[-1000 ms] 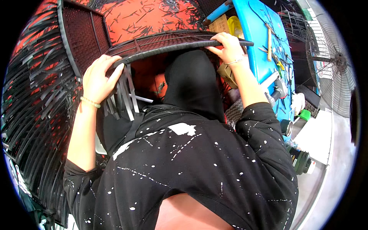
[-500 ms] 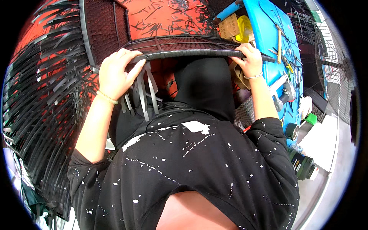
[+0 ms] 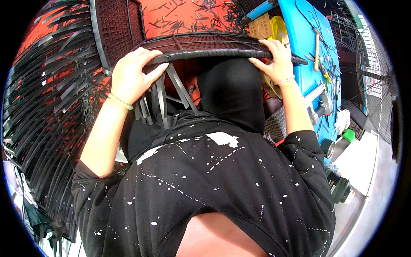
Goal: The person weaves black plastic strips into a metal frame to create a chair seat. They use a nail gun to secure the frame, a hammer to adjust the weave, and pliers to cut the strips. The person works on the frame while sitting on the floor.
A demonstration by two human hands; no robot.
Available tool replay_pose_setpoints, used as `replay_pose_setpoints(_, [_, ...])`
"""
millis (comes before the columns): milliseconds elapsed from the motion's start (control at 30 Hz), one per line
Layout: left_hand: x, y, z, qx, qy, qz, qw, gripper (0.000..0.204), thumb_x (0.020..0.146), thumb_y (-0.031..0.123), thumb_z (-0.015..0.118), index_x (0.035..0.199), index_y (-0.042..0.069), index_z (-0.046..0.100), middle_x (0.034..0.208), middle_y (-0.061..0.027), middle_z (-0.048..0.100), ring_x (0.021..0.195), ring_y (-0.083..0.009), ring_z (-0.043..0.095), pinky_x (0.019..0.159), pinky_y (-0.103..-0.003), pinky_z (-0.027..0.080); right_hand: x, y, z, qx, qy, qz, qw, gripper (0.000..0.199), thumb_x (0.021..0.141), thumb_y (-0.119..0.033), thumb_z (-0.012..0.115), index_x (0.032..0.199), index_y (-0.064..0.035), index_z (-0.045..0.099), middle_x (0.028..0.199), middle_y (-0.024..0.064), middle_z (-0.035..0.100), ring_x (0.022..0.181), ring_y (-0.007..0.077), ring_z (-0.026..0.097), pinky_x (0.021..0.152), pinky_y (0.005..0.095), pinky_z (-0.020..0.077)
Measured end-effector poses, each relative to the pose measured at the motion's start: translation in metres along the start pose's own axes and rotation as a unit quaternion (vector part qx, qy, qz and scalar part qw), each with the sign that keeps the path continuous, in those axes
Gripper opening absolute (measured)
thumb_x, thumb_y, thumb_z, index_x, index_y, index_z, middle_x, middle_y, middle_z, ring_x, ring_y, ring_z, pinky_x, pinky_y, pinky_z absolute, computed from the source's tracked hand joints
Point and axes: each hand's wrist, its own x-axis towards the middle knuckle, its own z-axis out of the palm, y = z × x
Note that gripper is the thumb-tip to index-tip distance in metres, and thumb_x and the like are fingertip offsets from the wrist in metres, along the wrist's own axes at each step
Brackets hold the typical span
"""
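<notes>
Gripping one dark woven panel (image 3: 205, 46) by its near rim, two hands hold it up in front of the person's chest. One left hand (image 3: 130, 77) lies over the rim at the panel's left end, fingers curled loosely across the top and thumb stretched out along the edge, so it is half closed on the rim. One right hand (image 3: 276, 60) clasps the rim at the right end, fingers hooked over the far side and thumb underneath, closed on the edge. A thin bracelet sits on each wrist, two in all.

The panel runs left to right across the far middle of the view, its rim a thick black bar. Several loose flat strips (image 3: 165, 100) hang down from under it just right of the left hand; I count about six, though they overlap and the exact number is hard to tell. A second woven piece (image 3: 117, 30) stands upright at the far left, meeting the panel at a corner.

To the left, many more dark strips (image 3: 47, 124) fan out over a red floor (image 3: 180, 13), which is scattered with short cuttings. To the right stands one blue counter (image 3: 299, 30) carrying small tools, too small to count. One green-capped bottle (image 3: 344, 139) lies near its right end.
</notes>
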Motion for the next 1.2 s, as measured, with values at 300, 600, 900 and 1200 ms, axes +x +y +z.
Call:
replay_pose_setpoints(300, [-0.001,0.000,-0.007,-0.053,-0.025,-0.031,0.998,0.032,0.081,0.020,0.075,0.108,0.005,0.068,0.098,-0.0093,0.067,0.093,-0.0247,0.066,0.085,-0.033,0.051,0.054,-0.147,0.056,0.176,0.016,-0.108,0.978,0.044,0.075,-0.039,0.077,0.106,-0.0111,0.066,0.098,0.0075,0.063,0.092,0.0278,0.061,0.082,0.0396,0.0469])
replay_pose_setpoints(600, [0.005,0.008,-0.015,-0.183,-0.027,-0.009,0.983,0.031,0.088,0.013,0.068,0.116,0.001,0.064,0.113,-0.0138,0.065,0.107,-0.0260,0.063,0.094,-0.034,0.048,0.067,-0.153,0.070,0.177,0.055,-0.076,0.980,0.034,0.075,-0.045,0.075,0.082,-0.0129,0.068,0.080,0.0033,0.061,0.075,0.0240,0.062,0.069,0.0376,0.0449])
replay_pose_setpoints(900, [0.015,0.025,-0.001,-0.291,-0.035,0.030,0.956,0.023,0.100,0.014,0.050,0.104,-0.001,0.067,0.101,-0.0130,0.068,0.096,-0.0259,0.066,0.089,-0.034,0.050,0.076,-0.142,0.053,0.116,-0.170,-0.057,0.977,0.044,0.073,-0.033,0.076,0.110,-0.0119,0.065,0.095,0.0088,0.063,0.091,0.0294,0.064,0.079,0.0403,0.0518])
replay_pose_setpoints(1200, [0.036,0.047,0.013,-0.577,-0.011,-0.297,0.761,0.046,0.102,0.034,0.048,0.066,0.006,0.055,0.061,-0.0017,0.052,0.057,-0.0109,0.047,0.059,-0.027,0.038,0.094,-0.159,0.064,0.041,-0.298,-0.011,0.954,0.029,0.085,-0.031,0.063,0.100,-0.0068,0.068,0.099,0.0141,0.068,0.094,0.0317,0.067,0.081,0.0426,0.0534])
